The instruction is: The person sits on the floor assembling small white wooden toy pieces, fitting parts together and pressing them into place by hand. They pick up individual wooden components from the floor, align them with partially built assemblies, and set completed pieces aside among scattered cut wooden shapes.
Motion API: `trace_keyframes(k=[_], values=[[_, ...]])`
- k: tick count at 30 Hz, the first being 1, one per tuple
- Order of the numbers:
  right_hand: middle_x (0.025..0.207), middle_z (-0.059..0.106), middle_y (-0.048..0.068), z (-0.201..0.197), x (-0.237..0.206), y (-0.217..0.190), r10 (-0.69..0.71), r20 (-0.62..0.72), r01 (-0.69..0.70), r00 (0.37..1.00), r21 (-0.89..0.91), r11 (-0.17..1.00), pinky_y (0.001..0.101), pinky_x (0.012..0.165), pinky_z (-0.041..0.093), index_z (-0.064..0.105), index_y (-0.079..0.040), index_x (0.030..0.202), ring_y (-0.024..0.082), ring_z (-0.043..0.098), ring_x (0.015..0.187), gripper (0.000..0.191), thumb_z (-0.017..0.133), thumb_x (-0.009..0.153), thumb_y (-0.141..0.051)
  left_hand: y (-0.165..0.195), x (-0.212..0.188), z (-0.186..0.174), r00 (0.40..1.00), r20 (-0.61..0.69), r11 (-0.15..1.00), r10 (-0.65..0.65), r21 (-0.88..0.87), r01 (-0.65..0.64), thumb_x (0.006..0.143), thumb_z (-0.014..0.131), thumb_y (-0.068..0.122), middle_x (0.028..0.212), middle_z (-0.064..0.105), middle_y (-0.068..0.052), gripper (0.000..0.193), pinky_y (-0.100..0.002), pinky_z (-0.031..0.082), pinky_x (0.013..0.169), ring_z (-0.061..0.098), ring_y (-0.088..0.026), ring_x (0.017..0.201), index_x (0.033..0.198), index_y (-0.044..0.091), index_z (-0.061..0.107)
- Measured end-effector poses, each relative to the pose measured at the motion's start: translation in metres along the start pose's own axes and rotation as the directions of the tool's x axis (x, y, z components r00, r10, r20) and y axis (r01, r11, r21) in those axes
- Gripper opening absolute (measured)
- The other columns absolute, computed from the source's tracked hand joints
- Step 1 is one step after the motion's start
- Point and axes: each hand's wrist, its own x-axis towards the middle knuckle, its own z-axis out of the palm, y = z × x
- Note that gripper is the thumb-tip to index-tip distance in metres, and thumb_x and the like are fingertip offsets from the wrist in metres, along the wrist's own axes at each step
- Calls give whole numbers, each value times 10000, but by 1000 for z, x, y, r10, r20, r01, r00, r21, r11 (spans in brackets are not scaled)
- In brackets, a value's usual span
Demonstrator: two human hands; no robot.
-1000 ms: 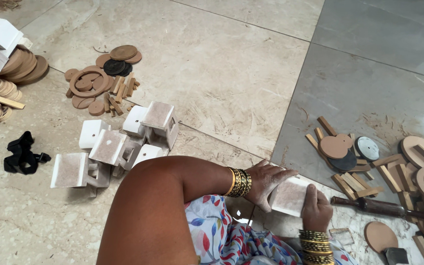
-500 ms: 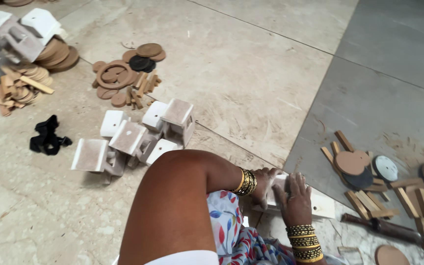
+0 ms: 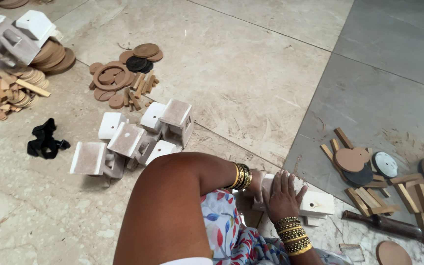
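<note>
Since the earlier frame, the right hand [image 3: 283, 196] moved onto the white block [image 3: 315, 202] at lower right, fingers flat and apart. The left hand [image 3: 257, 185] touches its left end; its grip I cannot tell.

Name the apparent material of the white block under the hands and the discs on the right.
White block: probably wood painted matt white; flat faces, square edges. Round discs: likely fibreboard or plywood, raw brown, unfinished. Bangles: gold-coloured, shiny, apparently metal.

Floor workshop: wooden discs [image 3: 349, 159], sticks [image 3: 369, 198], white blocks [image 3: 126, 140]
</note>
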Motion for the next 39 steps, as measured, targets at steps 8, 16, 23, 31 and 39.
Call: trace_keyframes(k=[8, 16, 23, 31, 39], values=[[1678, 170, 122, -8, 9, -8, -209, 20, 209, 978, -103, 972, 593, 1215, 7, 230, -103, 1575, 294, 98, 1558, 724, 325, 995, -527, 0, -17, 3, 998, 67, 978, 7, 207, -21, 514, 995, 500, 1646, 164, -353, 1557, -343, 206, 1259, 156, -385, 1569, 1566, -152, 51], [1685, 168, 131, -29, 4, -11, -144, 76, 142, 987, 32, 989, 577, 1226, 47, 214, -84, 1588, 299, 116, 1562, 746, 326, 1015, -548, -5, -23, -2, 986, 160, 959, 46, 268, -88, 538, 985, 491, 1675, 24, -319, 1546, -347, 158, 1262, 30, -367, 1592, 1570, -116, 6], [1670, 195, 149, -28, 18, -3, -27, 43, 23, 999, 96, 995, 600, 1211, 51, 250, -114, 1581, 315, 139, 1534, 745, 405, 989, -538, -12, -35, -18, 979, 146, 938, 141, 297, -179, 576, 980, 513, 1628, 221, -344, 1523, -360, 249, 1223, 201, -374, 1540, 1571, -126, 20], [1663, 208, 155, -19, 3, -16, -211, -32, 214, 977, 189, 959, 637, 1210, 48, 271, -88, 1563, 326, 146, 1544, 718, 408, 1011, -528, -10, -44, -35, 964, 266, 950, -26, 307, -59, 607, 879, 543, 1256, 671, -301, 1400, -360, 537, 1008, 686, -339, 1147, 1574, -43, 54], [1685, 89, 213, -50, -3, -19, -281, 240, 248, 929, 158, 956, 623, 1188, -31, 171, -15, 1589, 368, 7, 1561, 810, 384, 1023, -555, -34, -50, -30, 914, 403, 987, -53, 163, -14, 605, 859, 419, 1225, 719, -291, 1473, -306, 575, 974, 747, -287, 1104, 1577, -64, -137]])
